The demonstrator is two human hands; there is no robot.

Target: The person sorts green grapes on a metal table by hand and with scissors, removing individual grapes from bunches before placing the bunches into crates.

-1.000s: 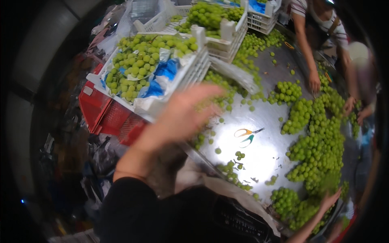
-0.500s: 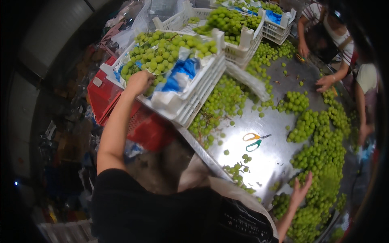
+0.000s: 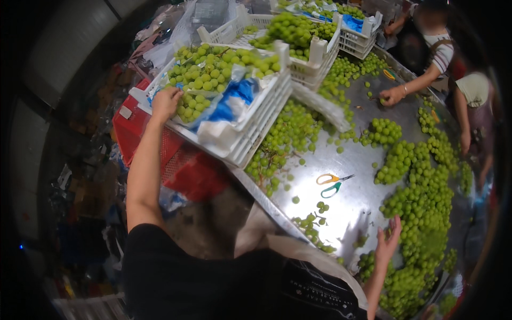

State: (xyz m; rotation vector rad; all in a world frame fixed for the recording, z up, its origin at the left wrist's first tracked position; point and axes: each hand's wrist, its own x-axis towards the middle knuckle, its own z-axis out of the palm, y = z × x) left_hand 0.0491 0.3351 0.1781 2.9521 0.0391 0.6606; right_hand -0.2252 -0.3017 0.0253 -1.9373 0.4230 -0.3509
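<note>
My left hand is at the near-left edge of a white plastic crate heaped with green grapes. Its fingers are curled together beside the fruit; whatever they pinch is hidden. White and blue liner sheets fold over the crate's near corner. Far to the right, my right hand is raised with its fingers apart and nothing in it. It hovers at the edge of a long heap of grape bunches on the metal table. Scissors with orange and green handles lie between my hands.
More white crates of grapes stand behind. Loose grapes and a clear plastic bundle lie beside them. Red crates sit under the near one. Across the table a person's hand reaches in near another pair of scissors.
My left hand has shifted slightly left along the crate edge, away from the grapes. My right hand has moved a little up and left. The person opposite has reached farther over the table.
</note>
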